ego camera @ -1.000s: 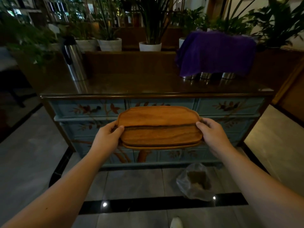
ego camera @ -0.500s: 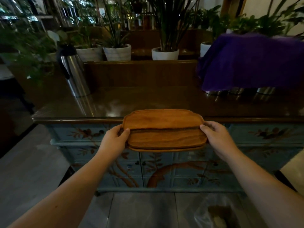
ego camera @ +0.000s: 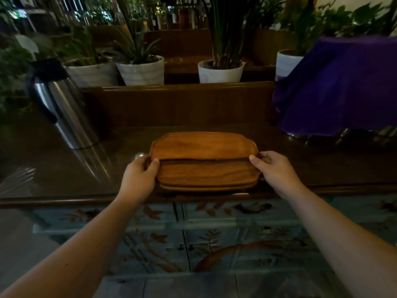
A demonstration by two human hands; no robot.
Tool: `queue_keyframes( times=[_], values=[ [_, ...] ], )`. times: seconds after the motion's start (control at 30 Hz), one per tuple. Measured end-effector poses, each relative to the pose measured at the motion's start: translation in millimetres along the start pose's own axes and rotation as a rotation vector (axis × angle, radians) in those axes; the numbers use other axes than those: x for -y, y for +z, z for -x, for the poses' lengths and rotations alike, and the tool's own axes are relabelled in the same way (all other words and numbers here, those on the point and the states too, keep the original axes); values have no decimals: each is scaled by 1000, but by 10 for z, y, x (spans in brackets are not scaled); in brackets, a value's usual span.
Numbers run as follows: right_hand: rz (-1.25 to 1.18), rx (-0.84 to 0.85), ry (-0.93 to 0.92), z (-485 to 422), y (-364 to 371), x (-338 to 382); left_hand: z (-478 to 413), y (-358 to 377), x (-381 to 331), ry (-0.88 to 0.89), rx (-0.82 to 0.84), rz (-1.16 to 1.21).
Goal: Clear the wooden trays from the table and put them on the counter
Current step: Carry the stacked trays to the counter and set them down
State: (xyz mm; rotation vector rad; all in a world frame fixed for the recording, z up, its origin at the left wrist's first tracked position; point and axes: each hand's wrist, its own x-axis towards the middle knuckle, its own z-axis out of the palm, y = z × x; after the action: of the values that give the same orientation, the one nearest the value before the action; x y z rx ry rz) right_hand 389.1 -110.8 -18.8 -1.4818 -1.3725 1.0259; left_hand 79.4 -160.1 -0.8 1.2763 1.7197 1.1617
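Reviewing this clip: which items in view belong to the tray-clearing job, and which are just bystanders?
Part of the job:
wooden trays, stacked
counter
left hand
right hand

Just there:
steel thermos jug
purple cloth
potted plants
painted drawers

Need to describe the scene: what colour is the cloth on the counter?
Purple cloth, clearest in the head view.

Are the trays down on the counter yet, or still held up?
Cannot tell for sure. The wooden trays sit over the counter near its front edge, with left hand and right hand gripping both ends.
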Motion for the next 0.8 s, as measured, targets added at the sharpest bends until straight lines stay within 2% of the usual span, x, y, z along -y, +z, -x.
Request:
queue_keyframes(
  times=[0.2,0.3,0.4,0.57,0.8],
  values=[
    [112,-13,92,-729,225,78,-866,46,205,-80,54,8],
    [268,-41,129,-987,320,95,-1224,88,256,-100,103,-71],
    [310,-63,151,-1189,367,76,-1502,171,224,-101,147,-175],
    [358,-97,181,-1474,369,22,-1745,291,174,-100,232,-294],
    [518,-33,211,-1748,275,-24,-1800,467,80,-56,189,-448]
  ],
)
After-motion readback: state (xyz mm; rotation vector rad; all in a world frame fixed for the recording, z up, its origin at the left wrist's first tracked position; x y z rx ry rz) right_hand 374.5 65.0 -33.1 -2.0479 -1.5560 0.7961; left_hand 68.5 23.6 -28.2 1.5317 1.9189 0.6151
